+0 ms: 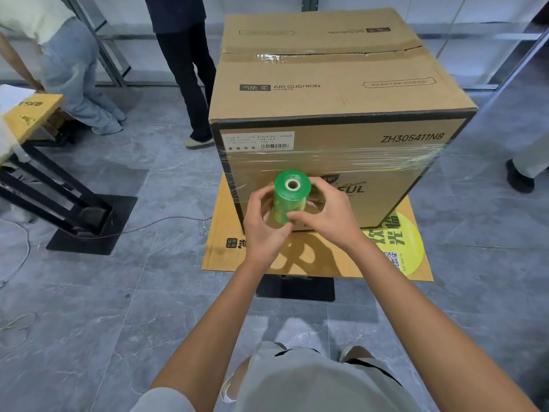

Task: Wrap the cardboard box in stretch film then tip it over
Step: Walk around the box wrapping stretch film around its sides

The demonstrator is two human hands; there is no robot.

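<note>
A large cardboard box [332, 93] stands upright on a small wooden table [225, 251] in front of me. Bands of clear stretch film [371, 162] cross its front face below the label. I hold a green roll of stretch film [289, 197] upright against the lower front of the box. My left hand [263, 230] grips the roll from the left. My right hand [325, 212] curls round it from the right, fingertips pinching near its lower end.
A second table [32, 114] with a black metal base stands at the left. Two people stand behind, at the left [74, 69] and beside the box [187, 69]; another person's shoe [518, 176] shows at the right. A thin cable [154, 224] lies across the grey tiled floor.
</note>
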